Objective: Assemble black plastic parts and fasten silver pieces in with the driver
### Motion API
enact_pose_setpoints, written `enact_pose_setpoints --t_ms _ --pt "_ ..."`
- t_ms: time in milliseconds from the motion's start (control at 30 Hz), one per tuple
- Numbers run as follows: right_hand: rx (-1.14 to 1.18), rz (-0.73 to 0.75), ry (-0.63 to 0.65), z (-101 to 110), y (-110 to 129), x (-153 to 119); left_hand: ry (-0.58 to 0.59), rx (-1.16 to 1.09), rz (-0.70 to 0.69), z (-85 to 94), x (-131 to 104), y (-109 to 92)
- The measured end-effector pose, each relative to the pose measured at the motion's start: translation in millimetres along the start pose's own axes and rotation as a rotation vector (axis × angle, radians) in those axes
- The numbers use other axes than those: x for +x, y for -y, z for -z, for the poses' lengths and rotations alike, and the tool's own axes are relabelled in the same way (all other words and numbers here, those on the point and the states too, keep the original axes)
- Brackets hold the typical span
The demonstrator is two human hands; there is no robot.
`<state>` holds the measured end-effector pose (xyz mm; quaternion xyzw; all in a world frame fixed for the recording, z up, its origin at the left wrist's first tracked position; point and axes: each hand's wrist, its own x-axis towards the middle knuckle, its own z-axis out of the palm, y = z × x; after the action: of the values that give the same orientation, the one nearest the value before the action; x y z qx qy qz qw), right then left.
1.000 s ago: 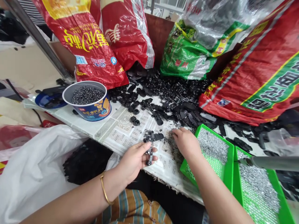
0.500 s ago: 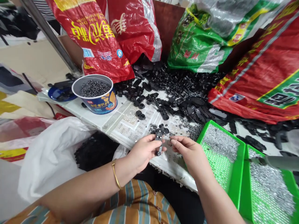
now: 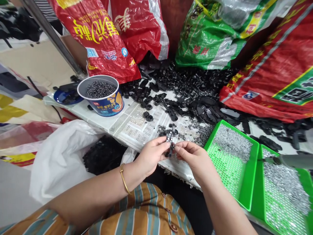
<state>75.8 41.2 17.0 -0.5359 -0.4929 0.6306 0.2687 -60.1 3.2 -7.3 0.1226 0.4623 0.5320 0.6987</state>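
Right hand [image 3: 195, 158] moved from small black bits [image 3: 204, 131] to near end of black plastic assembly [image 3: 169, 135], fingertips pinched (any held piece too small to tell). Left hand [image 3: 152, 156]: grip closed on assembly over tabletop [image 3: 126, 132], long axis pointing away from body.

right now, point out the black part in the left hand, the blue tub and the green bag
Held black part [image 3: 169, 134], head view, on its main body
Blue tub [image 3: 105, 105], head view, on its outer wall
Green bag [image 3: 204, 42], head view, on its front

Patterned white tabletop [image 3: 132, 130], reddish-brown panel [image 3: 177, 18] behind, slanting metal post [image 3: 53, 36]
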Motion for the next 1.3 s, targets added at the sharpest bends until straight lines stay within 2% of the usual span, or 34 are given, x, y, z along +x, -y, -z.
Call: enact_pose_setpoints --t_ms 133,267,567,867,1100,1300 --pt "-0.011 -0.029 0.013 -1 2 3 -0.039 0.026 0.000 -1.1 -2 -1" --pt "-0.024 -0.051 0.040 0 3 8 -0.032 0.038 -0.017 -3.0 -4 -4" --pt "0.165 -0.164 0.072 1 1 11 0.025 -0.058 0.036 -0.4 -3 -2" --pt "0.167 -0.144 0.075 -1 0 12 0.028 0.015 0.042 -4.8 0 -1" --pt "0.245 -0.127 0.060 -3 -14 8 0.020 -0.025 0.073 -3.0 1 -2" --pt "0.230 -0.108 0.038 -4 -14 5 0.061 -0.014 0.055 -2.3 1 -2"
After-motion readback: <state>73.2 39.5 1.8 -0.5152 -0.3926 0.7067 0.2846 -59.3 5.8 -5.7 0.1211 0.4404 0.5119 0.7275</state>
